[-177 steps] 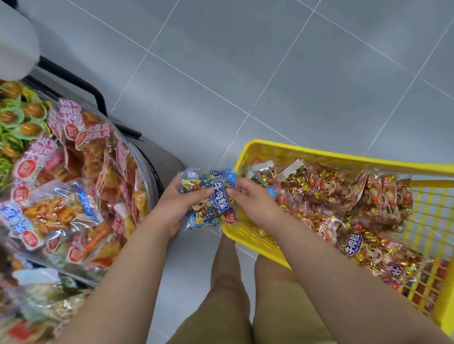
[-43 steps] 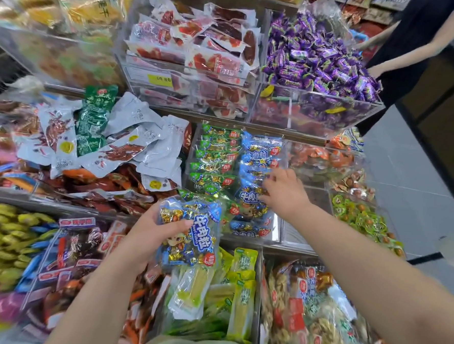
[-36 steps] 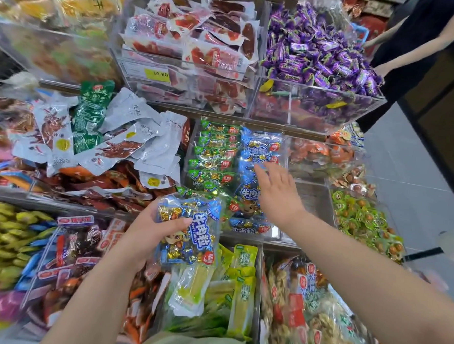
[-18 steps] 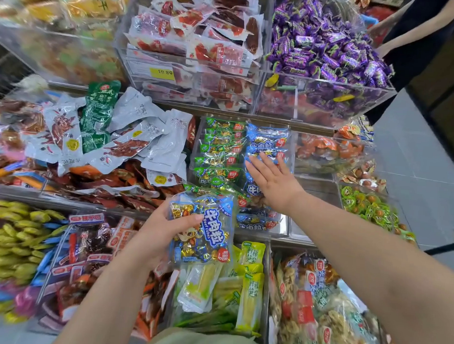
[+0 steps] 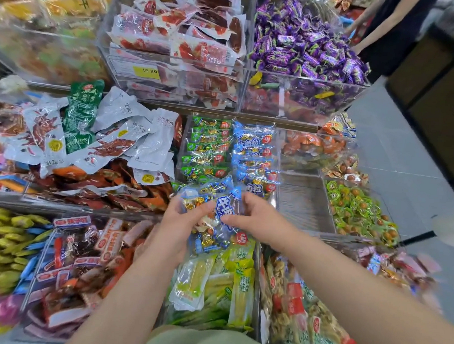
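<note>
Grip: left hand and right hand pinch blue snack packet at opposite edges | tip: best laid flat onto blue stack

Blue snack packet: clear plastic pouch, blue trim, white characters on a blue band, round red sticker at the lower right corner. It is full of small gold- and blue-wrapped pieces and a bit crumpled. Roughly upright, slightly tilted, held off the display; left hand grips its left side, right hand its right.
</note>
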Demonstrator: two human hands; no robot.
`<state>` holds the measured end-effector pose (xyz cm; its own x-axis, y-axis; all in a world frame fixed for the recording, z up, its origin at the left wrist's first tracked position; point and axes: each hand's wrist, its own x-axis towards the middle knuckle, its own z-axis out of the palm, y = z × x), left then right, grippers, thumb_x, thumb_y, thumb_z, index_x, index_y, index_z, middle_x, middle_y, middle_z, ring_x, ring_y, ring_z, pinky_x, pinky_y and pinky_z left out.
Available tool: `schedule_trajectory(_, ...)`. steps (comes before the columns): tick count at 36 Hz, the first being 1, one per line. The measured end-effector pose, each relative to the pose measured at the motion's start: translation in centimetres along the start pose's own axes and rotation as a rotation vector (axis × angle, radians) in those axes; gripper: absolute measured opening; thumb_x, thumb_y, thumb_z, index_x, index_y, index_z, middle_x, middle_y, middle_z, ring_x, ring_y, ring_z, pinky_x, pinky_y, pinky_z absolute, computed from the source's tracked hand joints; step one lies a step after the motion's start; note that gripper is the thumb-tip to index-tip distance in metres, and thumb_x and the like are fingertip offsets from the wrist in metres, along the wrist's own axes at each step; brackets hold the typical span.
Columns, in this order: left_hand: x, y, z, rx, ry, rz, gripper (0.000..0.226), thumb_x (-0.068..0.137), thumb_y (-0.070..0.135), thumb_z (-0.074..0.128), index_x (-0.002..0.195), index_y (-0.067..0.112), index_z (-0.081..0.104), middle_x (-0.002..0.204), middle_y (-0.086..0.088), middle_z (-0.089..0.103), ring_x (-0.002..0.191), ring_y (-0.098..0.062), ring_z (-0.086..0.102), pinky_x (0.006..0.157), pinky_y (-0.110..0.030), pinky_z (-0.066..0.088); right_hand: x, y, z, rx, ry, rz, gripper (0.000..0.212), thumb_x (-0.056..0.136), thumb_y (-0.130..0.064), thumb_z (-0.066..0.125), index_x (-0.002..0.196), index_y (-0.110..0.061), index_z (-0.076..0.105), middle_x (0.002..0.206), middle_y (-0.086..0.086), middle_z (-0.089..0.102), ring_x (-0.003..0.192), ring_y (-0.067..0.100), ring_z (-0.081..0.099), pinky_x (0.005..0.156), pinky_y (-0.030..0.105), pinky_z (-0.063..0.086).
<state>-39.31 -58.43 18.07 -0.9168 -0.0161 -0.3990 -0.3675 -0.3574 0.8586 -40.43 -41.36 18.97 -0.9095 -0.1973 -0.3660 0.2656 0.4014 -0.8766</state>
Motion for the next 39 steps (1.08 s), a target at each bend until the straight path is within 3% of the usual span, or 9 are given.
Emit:
schedule_trajectory(2, 0.1, 0.1, 0.1, -0.059, 0.004, -0.016, 0.026, 0.072, 0.021, 0.075, 0.094, 0.020, 0.060, 0.078, 0.003, 0.073, 0.067, -0.011, 0.070, 0.057, -0.028, 0.057, 0.0, -0.4, -1.6, -0.032, 0.013, -0.013, 0.044, 0.073, -0.028, 0.080, 0.109, -0.015, 0.057, 0.100, 0.008, 0.068, 0.082, 0.008, 0.061, 0.082, 0.044, 0.052)
schedule_trajectory(7, 0.3, 0.6, -1.7, -0.038, 0.023, 0.013, 0.009, 0.089, 0.017, 0.065, 0.097, 0.020, 0.064, 0.089, -0.003, 0.074, 0.078, -0.020, 0.073, 0.066, -0.038, 0.061, 0.4, -2.3, -8.6, -0.101, 0.112, -0.073, 0.041, 0.077, -0.018, 0.076, 0.111, -0.033, 0.057, 0.105, 0.001, 0.067, 0.091, 0.019, 0.066, 0.068, 0.036, 0.056)
schedule_trajectory(11, 0.5, 0.9, -3.2, 0.013, 0.069, 0.031, 0.007, 0.088, 0.019, 0.067, 0.093, 0.023, 0.066, 0.092, -0.003, 0.074, 0.086, -0.023, 0.072, 0.075, -0.042, 0.057, 1.8, -2.8, -10.4, -0.686, 0.191, -0.122, 0.039, 0.081, -0.023, 0.073, 0.115, -0.019, 0.053, 0.089, -0.009, 0.059, 0.085, 0.015, 0.061, 0.070, 0.020, 0.044)
schedule_trajectory(15, 0.6, 1.2, -3.8, 0.001, 0.081, 0.035, 0.008, 0.088, 0.020, 0.066, 0.095, 0.023, 0.065, 0.100, -0.009, 0.072, 0.096, -0.033, 0.068, 0.088, -0.054, 0.053, 3.7, -2.2, -7.6, -1.020, 0.194, -0.090, 0.039, 0.089, -0.023, 0.060, 0.124, -0.019, 0.044, 0.103, 0.004, 0.060, 0.096, 0.027, 0.059, 0.069, 0.034, 0.045)
schedule_trajectory(20, 0.1, 1.0, -4.3, 0.039, 0.094, 0.075, 0.007, 0.087, 0.021, 0.068, 0.091, 0.026, 0.068, 0.092, -0.002, 0.075, 0.085, -0.021, 0.072, 0.064, -0.037, 0.060, 5.1, -2.5, -5.0, -1.352, 0.208, -0.170, 0.035, 0.087, -0.004, 0.048, 0.120, -0.016, 0.043, 0.100, 0.010, 0.058, 0.089, 0.030, 0.056, 0.062, 0.032, 0.036)
schedule_trajectory(26, -0.3, 1.0, -5.6, 0.081, 0.131, 0.045, 0.014, 0.085, 0.024, 0.070, 0.099, 0.024, 0.066, 0.104, -0.007, 0.073, 0.100, -0.028, 0.068, 0.087, -0.048, 0.054, 4.4, -3.6, -5.1, -1.419, 0.332, -0.255, 0.037, 0.079, 0.002, 0.050, 0.112, -0.014, 0.046, 0.080, 0.004, 0.041, 0.073, 0.024, 0.037, 0.048, 0.028, 0.022)
schedule_trajectory(32, -0.4, 0.9, -5.8, 0.093, 0.129, 0.034, 0.014, 0.086, 0.024, 0.069, 0.100, 0.023, 0.066, 0.101, -0.004, 0.074, 0.098, -0.026, 0.069, 0.087, -0.046, 0.054, 3.9, -3.6, -3.2, -1.473, 0.331, -0.192, 0.039, 0.079, -0.001, 0.053, 0.116, -0.011, 0.045, 0.109, 0.012, 0.053, 0.103, 0.031, 0.050, 0.065, 0.036, 0.034)
schedule_trajectory(36, -0.3, 0.8, -4.8, 0.060, 0.088, 0.058, 0.010, 0.088, 0.016, 0.066, 0.096, 0.021, 0.067, 0.093, -0.003, 0.076, 0.089, -0.023, 0.072, 0.070, -0.037, 0.058, 4.8, -2.3, -2.0, -1.517, 0.235, -0.231, 0.041, 0.080, -0.003, 0.056, 0.118, -0.011, 0.045, 0.113, 0.011, 0.050, 0.108, 0.032, 0.048, 0.077, 0.037, 0.039)
schedule_trajectory(39, -0.3, 0.6, -4.4, 0.083, 0.064, 0.047, 0.010, 0.088, 0.018, 0.067, 0.096, 0.023, 0.067, 0.092, 0.001, 0.076, 0.090, -0.020, 0.072, 0.080, -0.041, 0.055, 5.6, -1.1, -2.5, -1.468, 0.134, -0.281, 0.046, 0.080, 0.002, 0.055, 0.122, -0.011, 0.043, 0.117, 0.012, 0.047, 0.111, 0.032, 0.045, 0.083, 0.038, 0.038)
